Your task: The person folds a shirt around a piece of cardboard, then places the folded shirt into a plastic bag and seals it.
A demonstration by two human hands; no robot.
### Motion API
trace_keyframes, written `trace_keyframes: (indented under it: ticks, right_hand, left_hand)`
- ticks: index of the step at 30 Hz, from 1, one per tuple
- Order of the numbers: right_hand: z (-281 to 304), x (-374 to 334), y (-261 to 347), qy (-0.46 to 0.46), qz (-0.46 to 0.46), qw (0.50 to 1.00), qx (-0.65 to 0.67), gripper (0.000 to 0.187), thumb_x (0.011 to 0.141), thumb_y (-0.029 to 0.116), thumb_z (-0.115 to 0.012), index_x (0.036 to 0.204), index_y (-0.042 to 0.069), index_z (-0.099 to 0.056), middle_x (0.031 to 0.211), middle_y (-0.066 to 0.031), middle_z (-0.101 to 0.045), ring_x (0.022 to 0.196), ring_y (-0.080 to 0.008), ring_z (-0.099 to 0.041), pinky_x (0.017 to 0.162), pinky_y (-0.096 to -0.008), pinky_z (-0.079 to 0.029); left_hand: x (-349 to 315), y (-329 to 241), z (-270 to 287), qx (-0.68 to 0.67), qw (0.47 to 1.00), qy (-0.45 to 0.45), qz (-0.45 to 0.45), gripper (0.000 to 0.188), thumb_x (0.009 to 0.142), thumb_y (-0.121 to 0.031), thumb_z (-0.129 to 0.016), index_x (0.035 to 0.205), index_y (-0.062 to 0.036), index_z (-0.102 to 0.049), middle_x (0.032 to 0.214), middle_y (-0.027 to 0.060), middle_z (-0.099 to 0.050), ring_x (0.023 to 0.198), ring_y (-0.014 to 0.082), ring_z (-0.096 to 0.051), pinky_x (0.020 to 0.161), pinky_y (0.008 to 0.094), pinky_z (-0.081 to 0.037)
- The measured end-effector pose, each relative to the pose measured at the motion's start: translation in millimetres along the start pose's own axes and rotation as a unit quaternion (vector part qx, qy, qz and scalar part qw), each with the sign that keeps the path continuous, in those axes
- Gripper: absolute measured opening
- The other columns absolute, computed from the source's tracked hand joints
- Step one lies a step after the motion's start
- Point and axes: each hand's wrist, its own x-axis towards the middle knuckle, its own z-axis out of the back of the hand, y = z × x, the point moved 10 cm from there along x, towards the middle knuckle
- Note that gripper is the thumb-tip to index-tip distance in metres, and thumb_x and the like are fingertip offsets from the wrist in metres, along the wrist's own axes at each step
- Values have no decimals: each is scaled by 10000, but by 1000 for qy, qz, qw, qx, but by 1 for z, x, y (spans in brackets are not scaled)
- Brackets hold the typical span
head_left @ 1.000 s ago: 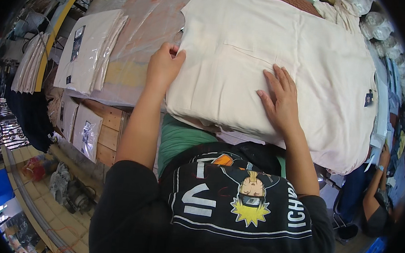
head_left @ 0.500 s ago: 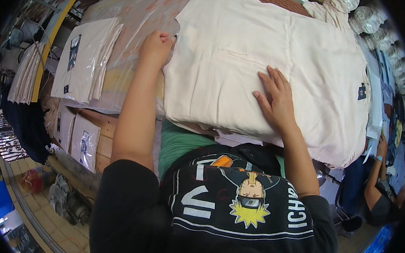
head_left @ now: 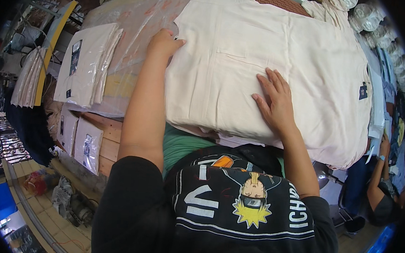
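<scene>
A cream shirt (head_left: 233, 91) lies spread over the table in front of me, with a narrow slit-like pocket line near its middle and a small dark tag (head_left: 363, 92) by its right edge. At the shirt's upper left edge, my left hand (head_left: 165, 43) is closed with the thumb over the cloth; the other fingertips are partly hidden. My right hand (head_left: 278, 101) rests flat on the middle of the shirt, fingers slightly spread and holding nothing. Light creases run across the fabric.
Left of the shirt, folded cream garments in clear bags (head_left: 87, 64) lie on a plastic-covered surface (head_left: 131, 32). More bagged garments (head_left: 88, 142) sit lower on wooden boards. Blue garments (head_left: 384, 73) are stacked at the right, where another person's arm (head_left: 378, 171) reaches in.
My left hand has moved slightly right, and its thumb now lies over the shirt's edge. My right hand stays nearly in place. The cloth looks a little smoother at the left.
</scene>
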Motion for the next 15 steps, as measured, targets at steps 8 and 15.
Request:
trace_keyframes:
  ticks: [8, 15]
  right_hand:
    - [-1, 0, -1, 2, -2, 1000, 6, 442, 819, 290, -614, 1203, 80, -543, 1337, -154, -434, 1270, -346, -341, 1043, -448, -267]
    - [1, -1, 1, -6, 2, 1000, 2, 441, 815, 292, -617, 1195, 79, -550, 1325, -153, -445, 1262, -339, -352, 1040, -438, -274]
  left_hand:
    - [4, 21, -26, -230, 945, 213, 91, 317, 772, -263, -701, 979, -31, -638, 882, 68, -659, 799, 150, -620, 688, 259, -473]
    - [-11, 45, -28, -507, 799, 206, 247, 292, 856, -212, -608, 1098, -52, -573, 976, 42, -631, 892, 131, -608, 742, 244, -502]
